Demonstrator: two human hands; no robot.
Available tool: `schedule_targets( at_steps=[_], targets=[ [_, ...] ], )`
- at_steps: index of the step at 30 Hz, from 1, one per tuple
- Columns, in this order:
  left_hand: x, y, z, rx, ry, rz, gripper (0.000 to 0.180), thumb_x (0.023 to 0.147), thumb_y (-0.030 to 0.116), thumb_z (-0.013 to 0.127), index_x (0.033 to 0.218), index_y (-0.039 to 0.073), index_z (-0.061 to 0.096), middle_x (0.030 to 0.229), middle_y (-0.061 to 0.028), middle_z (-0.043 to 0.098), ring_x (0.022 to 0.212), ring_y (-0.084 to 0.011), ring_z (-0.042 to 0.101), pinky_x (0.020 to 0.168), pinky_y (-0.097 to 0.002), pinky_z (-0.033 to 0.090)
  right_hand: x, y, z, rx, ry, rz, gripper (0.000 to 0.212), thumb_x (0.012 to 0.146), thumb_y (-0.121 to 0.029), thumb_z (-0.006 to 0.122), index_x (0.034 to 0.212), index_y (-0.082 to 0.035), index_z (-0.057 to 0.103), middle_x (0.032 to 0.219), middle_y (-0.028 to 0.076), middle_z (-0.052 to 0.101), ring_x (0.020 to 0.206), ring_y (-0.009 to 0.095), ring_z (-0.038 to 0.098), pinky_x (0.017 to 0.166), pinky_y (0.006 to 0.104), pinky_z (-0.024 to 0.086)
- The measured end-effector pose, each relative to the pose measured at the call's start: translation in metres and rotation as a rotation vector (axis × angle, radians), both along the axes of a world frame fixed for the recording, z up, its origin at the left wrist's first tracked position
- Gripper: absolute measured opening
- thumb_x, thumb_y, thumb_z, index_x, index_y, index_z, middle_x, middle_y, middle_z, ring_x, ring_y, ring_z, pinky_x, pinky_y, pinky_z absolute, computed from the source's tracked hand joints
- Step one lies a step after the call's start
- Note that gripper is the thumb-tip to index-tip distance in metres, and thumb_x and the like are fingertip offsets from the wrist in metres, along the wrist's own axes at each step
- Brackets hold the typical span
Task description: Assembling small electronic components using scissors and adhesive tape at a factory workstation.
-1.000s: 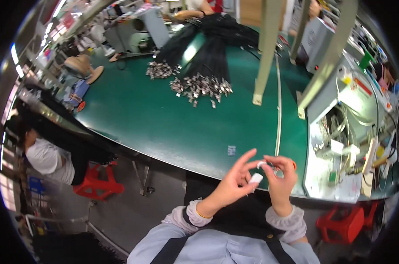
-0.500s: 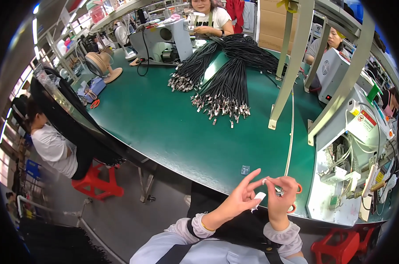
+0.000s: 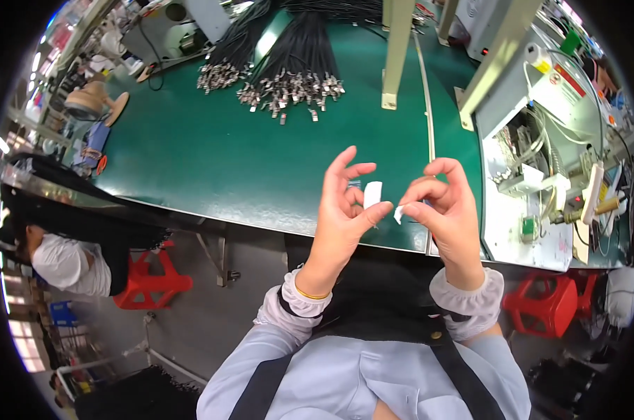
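Observation:
Over the front edge of the green table [image 3: 219,168], both of my hands are raised with their fingertips facing each other. My left hand [image 3: 339,213] holds a white slip [image 3: 373,194] between thumb and curled fingers, its index finger raised. A small crumpled white scrap [image 3: 398,214] sits between the thumb and index finger of my right hand [image 3: 448,213]. A narrow gap separates the slip and the scrap; whether they are paper or tape I cannot tell. Partly hidden behind my left fingers is a small clear bluish piece [image 3: 354,185] on the table.
Bundles of black cables [image 3: 303,52] with metal connector ends lie at the back. A pale metal post [image 3: 399,56] stands right of them. To the right is a white machine [image 3: 534,175] with tubing and wires. A tan fan [image 3: 86,101] stands far left. Red stools [image 3: 544,304] flank me.
My view has tilted downward, so the table sits higher in it. My hands have drawn apart, and the white slip now stands upright in my left hand.

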State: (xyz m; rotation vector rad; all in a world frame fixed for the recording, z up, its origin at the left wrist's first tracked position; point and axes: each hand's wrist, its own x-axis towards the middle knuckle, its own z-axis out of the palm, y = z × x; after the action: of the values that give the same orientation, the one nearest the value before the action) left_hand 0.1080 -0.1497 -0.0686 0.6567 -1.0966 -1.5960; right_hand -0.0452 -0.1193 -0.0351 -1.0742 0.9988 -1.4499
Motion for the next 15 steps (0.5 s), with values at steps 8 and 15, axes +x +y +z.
schedule_targets(
  at_steps=[8, 15],
  targets=[
    [-0.009, 0.011, 0.000, 0.011, 0.031, -0.008, 0.078, 0.073, -0.003, 0.068, 0.136, 0.006, 0.023, 0.120, -0.0141, 0.041, 0.073, -0.0072, 0.050, 0.062, -0.0200, 0.050, -0.008, 0.012, -0.004, -0.031, 0.101, 0.000, 0.048, 0.070, 0.006, 0.069, 0.105, -0.005, 0.037, 0.077, 0.008, 0.061, 0.076, 0.013, 0.058, 0.069, 0.0226, 0.045],
    [-0.010, 0.015, 0.002, 0.002, 0.049, -0.008, 0.078, 0.074, -0.003, 0.068, 0.137, 0.006, 0.022, 0.120, -0.0145, 0.040, 0.074, -0.0074, 0.050, 0.064, -0.0205, 0.050, -0.008, 0.014, -0.009, -0.013, 0.126, -0.016, 0.049, 0.070, 0.004, 0.070, 0.104, -0.006, 0.037, 0.078, 0.008, 0.062, 0.076, 0.013, 0.058, 0.070, 0.0226, 0.045]
  ],
)
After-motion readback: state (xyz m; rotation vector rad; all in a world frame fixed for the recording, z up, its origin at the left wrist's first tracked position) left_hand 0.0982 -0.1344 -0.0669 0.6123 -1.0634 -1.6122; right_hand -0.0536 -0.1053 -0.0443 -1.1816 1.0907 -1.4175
